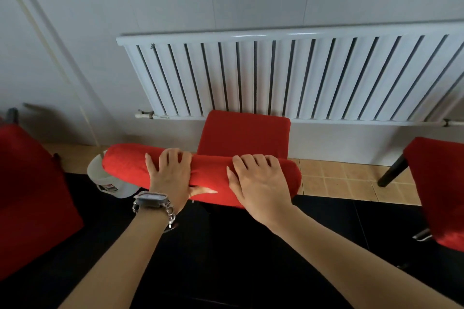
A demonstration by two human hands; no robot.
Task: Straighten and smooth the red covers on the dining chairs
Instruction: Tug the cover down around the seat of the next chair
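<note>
From the head camera, the red cover (120, 165) wraps the top of a chair back that runs across the middle of the view, just in front of the person. Both hands sit on it side by side, near but not touching each other.

The left hand (170, 173) grips the padded top. Its fingers bend over the far edge with the little finger splayed out to the left, and the thumb reaches under the near side, so the cloth lies between thumb and fingers. A watch (152, 200) and chain bracelet circle that wrist.

The right hand (258, 180) lies palm down on the cover, further right. Its fingers are close together and curl over the far edge, tips hidden, with the thumb resting on top.

Beyond the hands the red-covered seat (243, 133) faces a white radiator (288, 75). A white cap (108, 182) shows behind the back's left end. Other red-covered chairs stand at the left (30, 183) and right (439, 183) edges.
</note>
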